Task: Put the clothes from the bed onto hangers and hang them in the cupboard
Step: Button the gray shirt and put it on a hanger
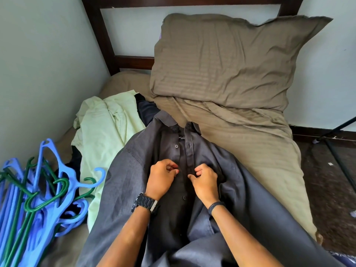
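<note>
Home bedroom: bed (123, 83) w/ pillow (231, 60), wooden headboard (107, 45).

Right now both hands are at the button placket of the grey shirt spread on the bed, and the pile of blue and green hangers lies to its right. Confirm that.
One thing is wrong: the hangers lie to the left of the grey shirt, against the wall, as the head view shows. The left hand and right hand are indeed at its button placket on the bed.

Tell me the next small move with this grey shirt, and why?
Probably finish working the button at the placket: both the left hand and right hand pinch the grey shirt there, it lies flat on the bed, and no hanger from the pile is in it yet.
</note>
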### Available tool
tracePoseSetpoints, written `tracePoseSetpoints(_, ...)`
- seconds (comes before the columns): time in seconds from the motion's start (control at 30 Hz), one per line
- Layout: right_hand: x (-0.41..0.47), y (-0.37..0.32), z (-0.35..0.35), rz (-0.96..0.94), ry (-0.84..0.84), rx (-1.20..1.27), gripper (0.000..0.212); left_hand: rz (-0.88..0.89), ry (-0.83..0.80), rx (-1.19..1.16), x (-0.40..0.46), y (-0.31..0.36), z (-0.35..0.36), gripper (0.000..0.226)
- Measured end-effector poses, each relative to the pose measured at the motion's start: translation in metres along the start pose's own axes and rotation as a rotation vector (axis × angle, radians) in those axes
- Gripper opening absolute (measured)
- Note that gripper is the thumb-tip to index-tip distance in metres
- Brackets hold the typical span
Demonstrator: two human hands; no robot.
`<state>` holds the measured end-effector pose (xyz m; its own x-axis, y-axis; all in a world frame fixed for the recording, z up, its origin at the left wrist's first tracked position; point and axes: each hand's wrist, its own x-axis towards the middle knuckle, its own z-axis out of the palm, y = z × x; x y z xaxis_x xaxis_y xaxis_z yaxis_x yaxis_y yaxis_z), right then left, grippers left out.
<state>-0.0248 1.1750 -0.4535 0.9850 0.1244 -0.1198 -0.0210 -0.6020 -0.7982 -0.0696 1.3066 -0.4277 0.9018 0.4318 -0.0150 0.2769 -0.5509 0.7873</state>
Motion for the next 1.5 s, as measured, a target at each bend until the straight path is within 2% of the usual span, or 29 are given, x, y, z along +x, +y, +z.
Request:
tracePoseSetpoints(0.17,0.001,0.009,0.001,-0.071,0.059,-0.039,0.022,-0.044,0.007,-0.055,0.000,0.000,0.004,0.009)
tracePoseSetpoints(0.3,-0.003,0.006,0.003,-0.150,0.035,-0.137,0.034,-0.052,0.006,-0.081,-0.001,-0.001,0.004,0.012)
tracePoseSetpoints(0.5,0.002,0.010,-0.002,-0.230,0.018,-0.175,0.020,-0.056,-0.037,-0.130,-0.007,0.000,0.007,0.014)
tracePoseSetpoints(0.67,0.000,0.009,-0.004,-0.243,-0.100,-0.377,0.041,-0.047,-0.014,-0.134,-0.007,-0.001,0.008,0.014)
tracePoseSetpoints(0.83,0.001,0.010,-0.009,-0.300,-0.075,-0.410,0.028,-0.082,-0.018,-0.173,-0.008,-0.004,0.009,0.016)
tracePoseSetpoints(0.93,0.001,0.018,-0.012,-0.368,-0.005,-0.330,0.027,-0.087,-0.035,-0.203,-0.007,-0.005,0.008,0.018)
tracePoseSetpoints(1.0,0.001,0.025,-0.014,-0.359,0.007,-0.177,0.023,-0.096,-0.046,-0.229,-0.006,-0.005,0.008,0.017)
tracePoseSetpoints(1.13,-0.002,0.027,-0.024,-0.266,-0.061,0.156,0.007,-0.101,-0.033,-0.300,-0.007,-0.004,0.008,0.018)
tracePoseSetpoints(1.23,-0.003,0.024,-0.030,-0.222,-0.118,0.297,0.008,-0.093,-0.032,-0.350,-0.009,-0.002,0.008,0.017)
tracePoseSetpoints(1.33,-0.007,0.018,-0.032,-0.203,-0.097,0.364,0.016,-0.093,-0.033,-0.419,-0.013,0.004,0.009,0.016)
tracePoseSetpoints(1.5,-0.017,0.003,-0.033,-0.282,0.014,0.301,0.017,-0.087,-0.033,-0.529,-0.020,0.016,0.013,0.010)
